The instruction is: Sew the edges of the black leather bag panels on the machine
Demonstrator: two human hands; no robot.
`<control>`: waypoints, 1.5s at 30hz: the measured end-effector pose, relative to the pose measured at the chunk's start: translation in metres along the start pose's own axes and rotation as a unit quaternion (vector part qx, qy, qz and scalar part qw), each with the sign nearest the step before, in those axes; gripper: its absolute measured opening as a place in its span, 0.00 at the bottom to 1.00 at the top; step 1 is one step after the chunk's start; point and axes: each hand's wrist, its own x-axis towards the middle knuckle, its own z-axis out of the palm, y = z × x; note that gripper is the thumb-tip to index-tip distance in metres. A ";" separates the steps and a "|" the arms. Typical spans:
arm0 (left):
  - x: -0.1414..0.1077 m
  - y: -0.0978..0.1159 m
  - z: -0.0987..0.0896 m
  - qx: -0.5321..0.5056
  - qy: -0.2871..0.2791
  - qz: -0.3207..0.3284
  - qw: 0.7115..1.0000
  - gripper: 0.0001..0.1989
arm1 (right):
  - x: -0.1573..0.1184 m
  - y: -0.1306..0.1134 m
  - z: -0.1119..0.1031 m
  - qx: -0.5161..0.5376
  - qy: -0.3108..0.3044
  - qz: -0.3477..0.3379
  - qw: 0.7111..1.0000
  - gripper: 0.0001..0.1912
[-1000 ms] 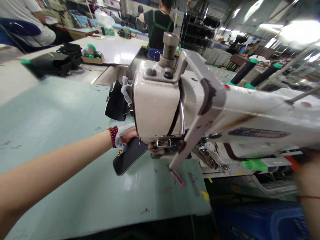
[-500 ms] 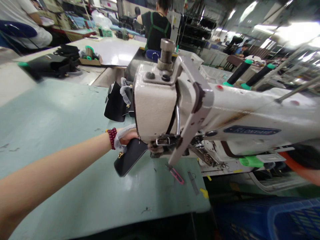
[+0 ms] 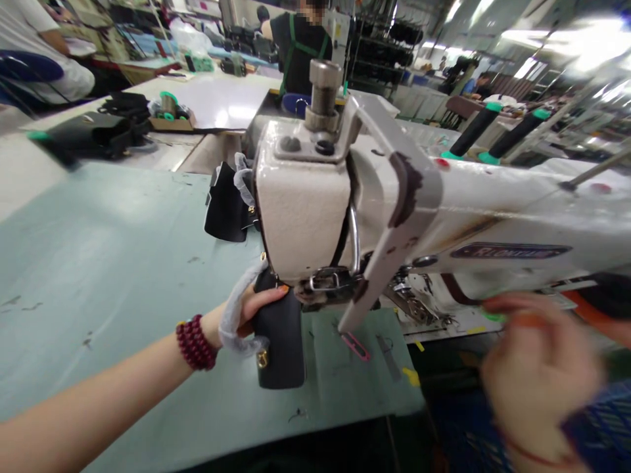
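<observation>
My left hand [image 3: 249, 309] grips a small black leather piece [image 3: 280, 341] with a gold fitting and clear plastic wrap, just under the head of the white sewing machine [image 3: 345, 197]. A dark red bead bracelet sits on that wrist. My right hand [image 3: 537, 374] is blurred at the lower right in front of the machine arm, fingers spread, with nothing visible in it. Another black leather piece [image 3: 227, 207] wrapped in plastic lies behind the machine head on the pale green table [image 3: 108, 263].
A pink thread clipper [image 3: 355, 345] and a metal strip lie on the table near the needle. A blue crate [image 3: 606, 427] sits low at the right. Black bags [image 3: 98, 131] and a box of thread cones stand at the back left. A person in black stands behind the machine.
My left hand has pulled back toward me and turned the black piece upright. My right hand has come up into view at the lower right, moving fast.
</observation>
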 end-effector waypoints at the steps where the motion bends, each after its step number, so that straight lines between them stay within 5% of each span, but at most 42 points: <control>1: -0.002 -0.005 0.002 -0.015 0.012 -0.011 1.000 0.28 | -0.022 -0.004 0.018 0.066 -0.094 0.030 0.993 0.21; 2: -0.003 -0.009 0.002 -0.021 0.021 -0.018 0.999 0.28 | -0.044 -0.009 0.038 0.156 -0.223 0.067 0.960 0.20; 4: -0.004 -0.015 0.002 -0.025 0.030 -0.031 0.999 0.25 | -0.081 -0.020 0.078 0.269 -0.367 0.225 0.861 0.25; 6: -0.002 -0.017 -0.001 -0.023 0.018 -0.036 0.999 0.23 | -0.104 -0.030 0.112 0.311 -0.386 0.302 0.814 0.30; 11: 0.004 -0.016 -0.011 -0.016 -0.040 -0.042 0.998 0.25 | -0.112 -0.046 0.144 0.347 -0.391 0.334 0.785 0.28; 22: 0.014 -0.026 -0.026 -0.057 -0.048 -0.111 0.991 0.20 | -0.106 -0.055 0.136 0.308 -0.394 0.298 0.813 0.23; 35: 0.009 -0.009 -0.012 -0.013 -0.004 -0.048 0.999 0.20 | -0.104 -0.050 0.145 0.312 -0.394 0.285 0.816 0.23; 45: 0.013 -0.012 -0.016 -0.003 -0.003 -0.060 0.998 0.20 | -0.103 -0.051 0.145 0.317 -0.394 0.287 0.814 0.24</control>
